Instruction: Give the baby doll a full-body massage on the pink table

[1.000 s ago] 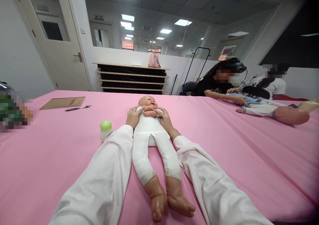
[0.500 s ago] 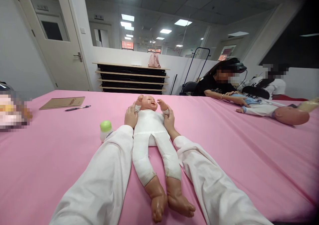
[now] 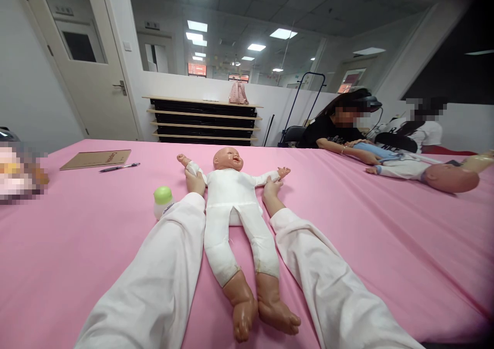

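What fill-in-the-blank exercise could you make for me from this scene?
1. The baby doll with a white cloth body lies on its ____ on the pink cloth-covered table.
2. The left hand and the right hand each hold one of the doll's outspread ____.
3. The small whitish bottle near the left sleeve has a rounded cap coloured ____.
4. The slim pen lies on the person's ____ side of the doll.

Missing words: back; arms; green; left.

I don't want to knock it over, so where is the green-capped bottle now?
In the head view, the green-capped bottle stands on the pink tablecloth, left of the white-bodied doll, its lower part partly behind the left sleeve.
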Motion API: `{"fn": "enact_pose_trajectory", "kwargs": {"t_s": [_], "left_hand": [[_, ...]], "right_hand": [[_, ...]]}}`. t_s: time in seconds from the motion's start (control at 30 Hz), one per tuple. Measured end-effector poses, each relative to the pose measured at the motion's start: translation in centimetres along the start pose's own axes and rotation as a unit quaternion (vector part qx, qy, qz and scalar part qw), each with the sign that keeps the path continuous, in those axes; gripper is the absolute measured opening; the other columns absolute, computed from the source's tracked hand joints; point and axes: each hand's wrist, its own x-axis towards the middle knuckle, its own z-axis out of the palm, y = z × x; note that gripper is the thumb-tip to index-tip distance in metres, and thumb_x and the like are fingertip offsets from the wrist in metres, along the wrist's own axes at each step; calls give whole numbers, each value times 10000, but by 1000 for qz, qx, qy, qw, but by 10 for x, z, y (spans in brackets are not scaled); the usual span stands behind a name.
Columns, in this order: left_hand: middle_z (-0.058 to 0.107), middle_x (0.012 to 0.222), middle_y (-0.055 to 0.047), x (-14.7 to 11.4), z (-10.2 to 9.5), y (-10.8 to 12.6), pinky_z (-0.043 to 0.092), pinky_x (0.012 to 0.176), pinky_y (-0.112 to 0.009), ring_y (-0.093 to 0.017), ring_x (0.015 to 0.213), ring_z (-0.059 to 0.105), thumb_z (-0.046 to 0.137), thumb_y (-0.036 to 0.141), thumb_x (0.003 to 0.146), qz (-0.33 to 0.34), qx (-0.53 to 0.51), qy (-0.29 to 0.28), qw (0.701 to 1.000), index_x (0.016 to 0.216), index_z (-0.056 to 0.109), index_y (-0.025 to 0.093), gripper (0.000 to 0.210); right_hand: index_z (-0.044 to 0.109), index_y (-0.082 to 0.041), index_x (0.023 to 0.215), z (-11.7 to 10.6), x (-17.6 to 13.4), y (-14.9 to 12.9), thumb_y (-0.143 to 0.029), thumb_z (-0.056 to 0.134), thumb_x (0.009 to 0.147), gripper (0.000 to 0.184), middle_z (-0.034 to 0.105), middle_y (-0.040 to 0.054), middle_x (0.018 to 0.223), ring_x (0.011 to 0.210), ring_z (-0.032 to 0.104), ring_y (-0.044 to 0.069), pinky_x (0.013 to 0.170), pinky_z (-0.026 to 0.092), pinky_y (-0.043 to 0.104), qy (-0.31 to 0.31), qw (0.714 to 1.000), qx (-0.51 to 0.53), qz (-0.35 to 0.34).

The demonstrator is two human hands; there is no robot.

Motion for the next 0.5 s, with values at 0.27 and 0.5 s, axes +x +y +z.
{"fn": "enact_pose_trajectory", "kwargs": {"t_s": [0.27, 0.5], "left_hand": [[395, 1316, -204, 1, -2, 0, 399, 866, -460, -299, 1188, 431, 350, 339, 858, -158, -109, 49, 980, 1367, 97, 134, 604], [385, 1339, -149, -4, -9, 16, 387, 929, -417, -261, 1202, 422, 431, 277, 825, -132, -81, 74, 985, 1358, 168, 180, 602]], "right_hand": [[252, -165, 1157, -1, 2, 4, -259, 439, 748, 459, 462, 183, 1220, 1090, 530, 208, 887, 460, 392, 5, 1000, -22, 5], [227, -154, 1250, -5, -13, -12, -225, 446, 736, 563, 401, 159, 1294, 1150, 468, 176, 939, 402, 356, -32, 995, -22, -92]]}}
